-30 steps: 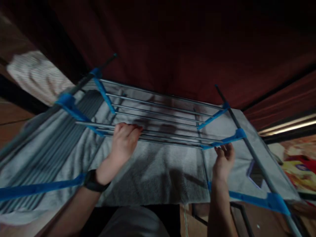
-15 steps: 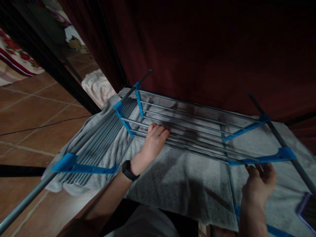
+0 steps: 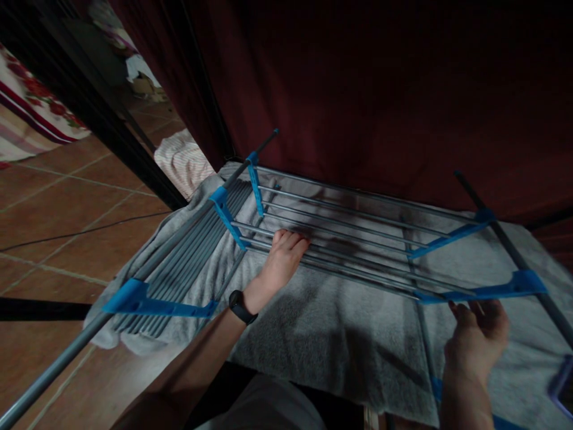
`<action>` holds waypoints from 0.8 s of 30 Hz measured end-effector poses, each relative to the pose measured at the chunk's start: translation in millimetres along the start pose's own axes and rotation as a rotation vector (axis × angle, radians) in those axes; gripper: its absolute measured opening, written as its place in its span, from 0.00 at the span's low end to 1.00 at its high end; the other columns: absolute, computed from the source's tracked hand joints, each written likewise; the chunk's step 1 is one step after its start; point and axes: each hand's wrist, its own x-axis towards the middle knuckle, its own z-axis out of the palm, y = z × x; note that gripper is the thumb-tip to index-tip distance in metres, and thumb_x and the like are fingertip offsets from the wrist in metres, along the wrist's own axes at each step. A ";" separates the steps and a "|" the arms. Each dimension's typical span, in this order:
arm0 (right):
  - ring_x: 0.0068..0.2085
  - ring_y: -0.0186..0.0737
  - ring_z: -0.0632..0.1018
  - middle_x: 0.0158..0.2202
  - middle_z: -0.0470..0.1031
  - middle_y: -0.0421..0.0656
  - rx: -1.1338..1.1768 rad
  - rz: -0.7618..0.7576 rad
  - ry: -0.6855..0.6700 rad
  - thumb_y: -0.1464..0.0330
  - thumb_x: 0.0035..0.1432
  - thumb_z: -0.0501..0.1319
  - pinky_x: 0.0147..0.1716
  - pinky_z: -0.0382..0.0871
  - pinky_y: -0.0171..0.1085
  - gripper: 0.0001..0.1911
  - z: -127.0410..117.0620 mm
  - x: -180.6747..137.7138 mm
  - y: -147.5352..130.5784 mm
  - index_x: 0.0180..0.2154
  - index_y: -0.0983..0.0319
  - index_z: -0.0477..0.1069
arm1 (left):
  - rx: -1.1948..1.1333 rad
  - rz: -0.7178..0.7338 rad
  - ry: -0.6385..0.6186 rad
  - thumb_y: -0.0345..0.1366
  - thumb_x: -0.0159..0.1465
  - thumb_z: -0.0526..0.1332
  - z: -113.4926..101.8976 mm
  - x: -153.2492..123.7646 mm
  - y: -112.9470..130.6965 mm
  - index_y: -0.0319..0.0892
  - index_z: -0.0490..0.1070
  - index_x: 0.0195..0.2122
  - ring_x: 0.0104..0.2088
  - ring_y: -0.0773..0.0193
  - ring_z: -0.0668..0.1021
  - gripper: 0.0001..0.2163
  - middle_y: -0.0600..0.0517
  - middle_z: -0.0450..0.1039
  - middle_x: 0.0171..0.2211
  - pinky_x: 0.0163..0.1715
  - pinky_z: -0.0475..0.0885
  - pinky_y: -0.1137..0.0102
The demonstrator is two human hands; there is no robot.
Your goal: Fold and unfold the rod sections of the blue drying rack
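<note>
Head view shows the grey cloth spread beneath our hands, with the blue-and-grey rack over it, reaching beyond and to both sides of them. To the left of our left hand lies a bundle of tubes. Between our hands runs the near bar, its right end meeting the blue bracket just above our right fingers. To handle this joint well, we should hold the bar straight in line with the bracket, brace the bracket from below and press gently, since a slanted push would likely twist the frame. Our left hand is curled around the bar, palm down, wrist coming in from below. Our right hand is half closed, fingers bent up under the bracket; whether it truly grips, we cannot tell.
</note>
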 end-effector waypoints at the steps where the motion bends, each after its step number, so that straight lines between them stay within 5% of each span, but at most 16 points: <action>1: 0.63 0.56 0.79 0.54 0.81 0.47 0.017 -0.007 -0.008 0.68 0.38 0.70 0.65 0.71 0.63 0.34 -0.2 -0.1 0.2 0.53 0.54 0.74 | -0.003 0.005 -0.002 0.30 0.76 0.55 1.3 -1.0 -1.5 0.45 0.76 0.44 0.40 0.56 0.75 0.10 0.49 0.79 0.39 0.48 0.67 0.59; 21: 0.54 0.51 0.81 0.44 0.78 0.41 -0.107 -0.052 0.008 0.64 0.39 0.71 0.67 0.67 0.58 0.28 -3.5 19.6 13.2 0.46 0.57 0.72 | -0.077 -0.014 -0.134 0.29 0.75 0.53 0.4 -5.2 -11.6 0.45 0.76 0.48 0.42 0.56 0.75 0.11 0.48 0.79 0.41 0.48 0.68 0.59; 24: 0.52 0.49 0.81 0.43 0.75 0.39 -0.158 -0.083 0.128 0.65 0.40 0.70 0.65 0.70 0.56 0.25 -7.5 15.9 18.6 0.43 0.54 0.68 | -0.076 -0.014 -0.132 0.29 0.75 0.54 1.2 -5.8 -12.0 0.45 0.76 0.48 0.42 0.56 0.75 0.12 0.48 0.79 0.41 0.48 0.68 0.58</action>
